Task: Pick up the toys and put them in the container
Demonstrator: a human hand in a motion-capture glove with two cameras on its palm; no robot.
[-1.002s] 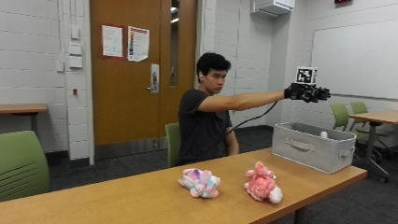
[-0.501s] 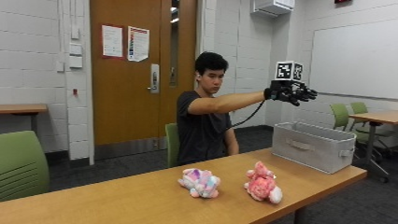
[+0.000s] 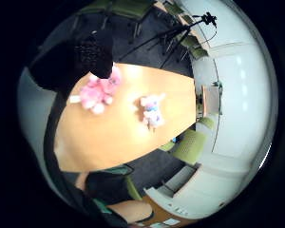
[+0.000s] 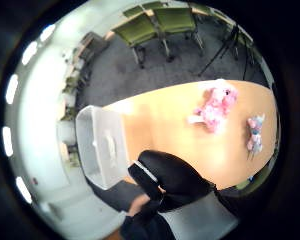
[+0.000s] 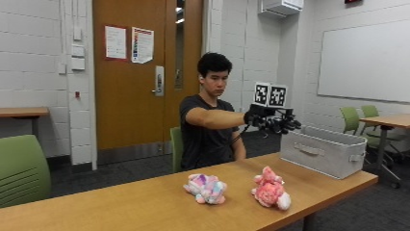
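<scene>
Even overhead room light keeps everything bright around me, and a pale sheen lies on the counter (image 5: 128, 202) with only soft shadows under the toys. My palm views bend hard toward their dark rims, where ceiling lights smear into white streaks, and my fingers (image 4: 170, 180) show close up as a black blur.

Two soft toys lie on the table (image 5: 128, 202): one pink toy (image 5: 270, 188) and one pink-and-white toy (image 5: 205, 187). One grey container (image 5: 323, 151) sits near them.
</scene>
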